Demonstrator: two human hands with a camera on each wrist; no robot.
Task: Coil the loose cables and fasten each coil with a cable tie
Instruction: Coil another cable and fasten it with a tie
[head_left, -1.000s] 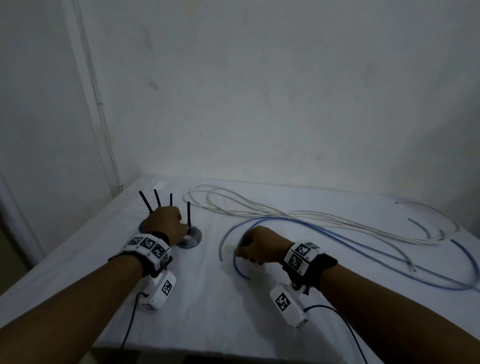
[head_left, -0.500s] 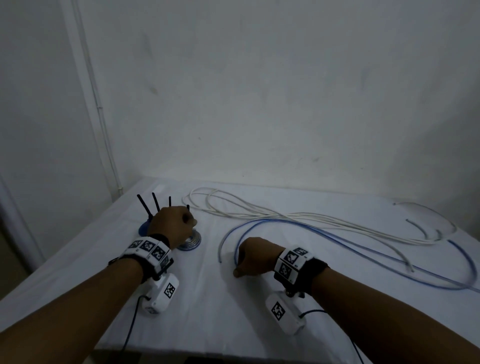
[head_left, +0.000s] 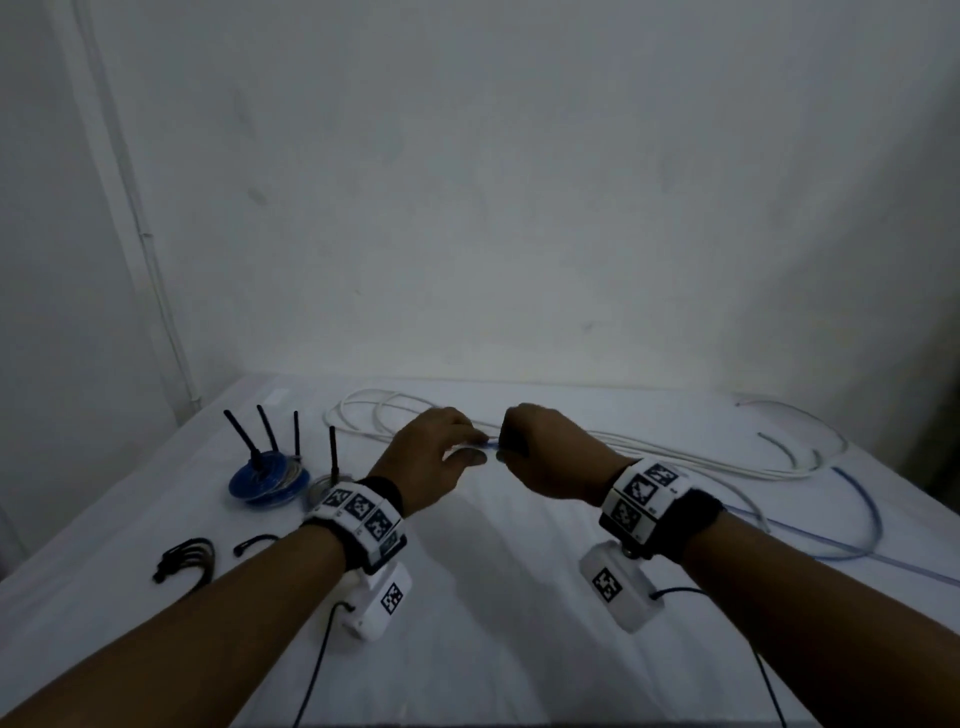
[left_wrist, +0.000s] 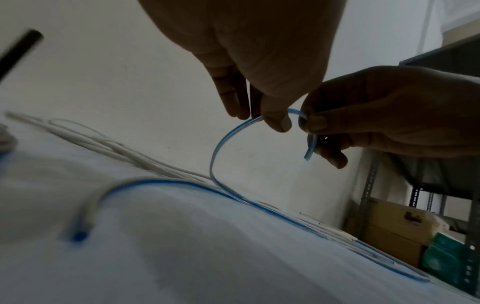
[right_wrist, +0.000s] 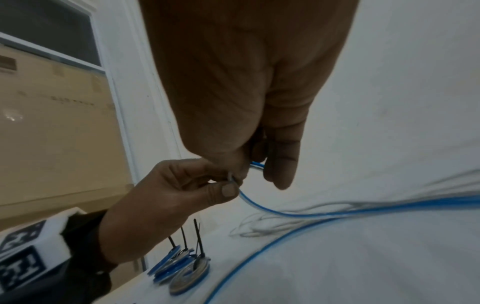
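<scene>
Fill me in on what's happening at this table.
A person is starting to coil the thin blue cable. Both the left hand and the right hand pinch it near its free end, lifted off the white table, with the grip of each close together. The rest of the blue cable and the long white cable lie loose. Finished coils with black ties sit at left; spare black cable ties lie nearby.

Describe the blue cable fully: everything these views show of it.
The blue cable is thin and flexible, with a smooth, plastic-looking light-blue sheath, still uncoiled. Its free end is lifted off the white tabletop: the left hand and right hand each pinch it close together, with a short tip hanging below the right fingers. From the left hand it arcs down to the table, then runs in long loose curves to the right beside the white cable.
</scene>
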